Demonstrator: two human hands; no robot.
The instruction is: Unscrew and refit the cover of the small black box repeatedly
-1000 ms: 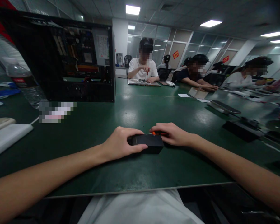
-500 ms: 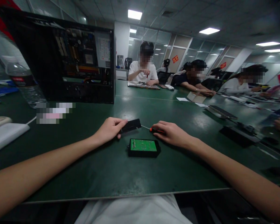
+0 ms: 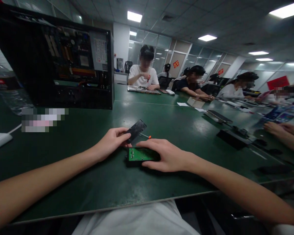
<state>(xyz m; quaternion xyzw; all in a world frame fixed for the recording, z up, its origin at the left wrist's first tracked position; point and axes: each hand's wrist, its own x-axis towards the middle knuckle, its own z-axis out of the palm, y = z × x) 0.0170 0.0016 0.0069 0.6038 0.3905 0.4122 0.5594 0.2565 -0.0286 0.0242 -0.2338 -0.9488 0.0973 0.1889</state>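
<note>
My left hand [image 3: 116,141] is closed on a flat black plastic cover [image 3: 136,129], tilted up off the table with its ribbed inner side showing. Just to the right and nearer me sits an open black case [image 3: 134,164] holding a green circuit board [image 3: 138,154]. My right hand [image 3: 166,155] grips this case across its right part, fingers along the far side and thumb along the near side, hiding part of the board. Behind the right hand lies a screwdriver [image 3: 144,135] with a thin metal shaft and an orange part; the rest of its handle is hidden.
An open computer tower [image 3: 71,65] stands at the left behind a plastic bottle [image 3: 11,89]. Farther right are a black box-shaped object [image 3: 234,138] and a flat dark device [image 3: 218,116]. Several people sit around the green table [image 3: 147,112], one opposite holding a screwdriver.
My right hand has let go of the screwdriver and taken hold of the case. My left hand has turned the cover so its inner side shows. The view has swung rightward.
</note>
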